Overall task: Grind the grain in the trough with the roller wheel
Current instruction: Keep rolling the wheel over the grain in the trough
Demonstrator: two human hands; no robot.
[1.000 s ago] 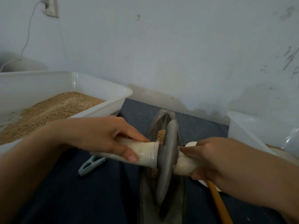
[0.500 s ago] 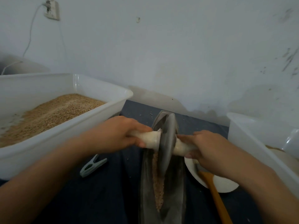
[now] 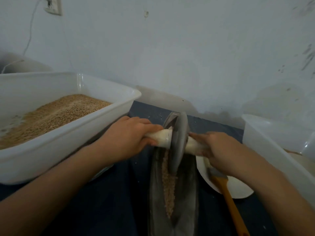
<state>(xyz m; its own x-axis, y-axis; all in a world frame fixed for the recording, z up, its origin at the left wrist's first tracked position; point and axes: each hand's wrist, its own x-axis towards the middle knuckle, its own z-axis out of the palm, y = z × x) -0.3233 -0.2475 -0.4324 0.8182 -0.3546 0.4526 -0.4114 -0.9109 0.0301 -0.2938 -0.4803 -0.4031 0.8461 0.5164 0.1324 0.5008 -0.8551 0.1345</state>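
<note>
The supporting surface [image 3: 105, 210] is flat and covered in dark blue material; it extends to the pale wall. The following items rest directly on it:

- A metal trough [image 3: 187, 193], elongated, lying between the two hands and extending toward the viewer below them. A line of grain [image 3: 168, 184] lies along its central groove.
- A large white plastic tub [image 3: 68, 142], positioned beside and outward of the left hand [image 3: 129, 137]. It contains tan grain.
- A white plate [image 3: 238, 188], below the right hand [image 3: 216, 147], touching or just beside the trough edge.
- A second white container [image 3: 272, 142], outward of the right hand.

Small pale specks are scattered on the surface near the left hand.
</note>
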